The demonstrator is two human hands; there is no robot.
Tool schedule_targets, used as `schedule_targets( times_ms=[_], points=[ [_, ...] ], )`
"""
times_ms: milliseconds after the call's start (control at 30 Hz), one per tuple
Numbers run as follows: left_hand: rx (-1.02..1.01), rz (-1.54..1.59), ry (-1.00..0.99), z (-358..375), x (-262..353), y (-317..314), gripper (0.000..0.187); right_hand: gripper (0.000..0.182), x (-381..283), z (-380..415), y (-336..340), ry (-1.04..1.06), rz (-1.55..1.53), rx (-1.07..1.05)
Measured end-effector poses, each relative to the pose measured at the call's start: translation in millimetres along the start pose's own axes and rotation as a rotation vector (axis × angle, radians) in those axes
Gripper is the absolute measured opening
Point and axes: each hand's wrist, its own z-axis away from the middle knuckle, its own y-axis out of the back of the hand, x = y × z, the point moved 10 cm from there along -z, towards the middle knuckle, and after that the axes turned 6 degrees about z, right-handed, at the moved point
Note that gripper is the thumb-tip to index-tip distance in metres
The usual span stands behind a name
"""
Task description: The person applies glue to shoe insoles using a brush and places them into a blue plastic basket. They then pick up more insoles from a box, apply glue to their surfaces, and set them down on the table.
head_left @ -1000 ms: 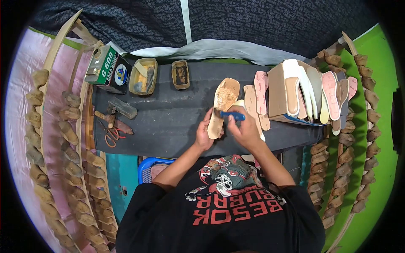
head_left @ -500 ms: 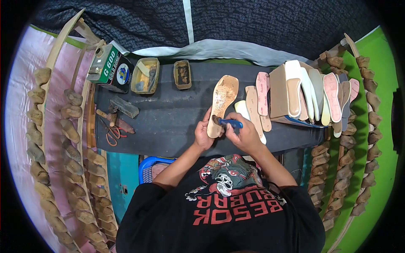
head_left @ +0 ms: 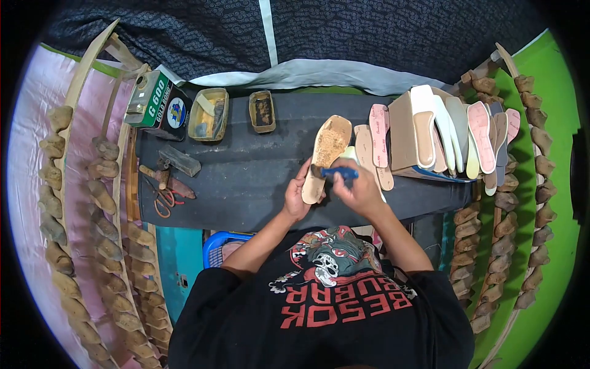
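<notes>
My left hand is closed around the edge of a tan insole, tilted above the dark table. Its upper surface looks wet and blotchy brown toward the wide end. In my right hand is a blue-handled brush, with its dark bristles against the insole near the heel half. Just right of the insole, partly behind my right hand, lie more insoles: a tan one and a pink one. A pale yellow piece also shows there, mostly hidden.
A cardboard box with several insoles stands at the right. Left and back are a glue can and two tubs. A hammer and pincers lie at the left. Racks of wooden shoe lasts flank the table.
The brush has shifted slightly up along the insole and its handle has turned a little. The insole is tilted slightly further to the right. Both hands keep their hold.
</notes>
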Motion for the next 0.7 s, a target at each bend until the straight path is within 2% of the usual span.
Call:
schedule_targets(
  times_ms=[133,333,467,600,700],
  points=[
    [-0.128,-0.072,0.005,1,-1,-11,0.074,0.02,23,-16,20,-0.106,0.012,0.142],
    [-0.084,-0.121,-0.021,-3,-1,-8,0.074,0.022,-9,-5,10,0.013,0.057,0.076],
    [-0.086,-0.159,0.013,-4,-7,3,0.074,0.022,0,-5,10,-0.012,0.024,0.084],
    [-0.081,-0.125,-0.008,-3,-5,-13,0.071,0.022,8,-16,22,-0.048,0.047,0.153],
    [-0.1,-0.126,0.023,-5,-14,-5,0.07,0.022,1,-12,12,-0.015,0.049,0.085]
  ],
)
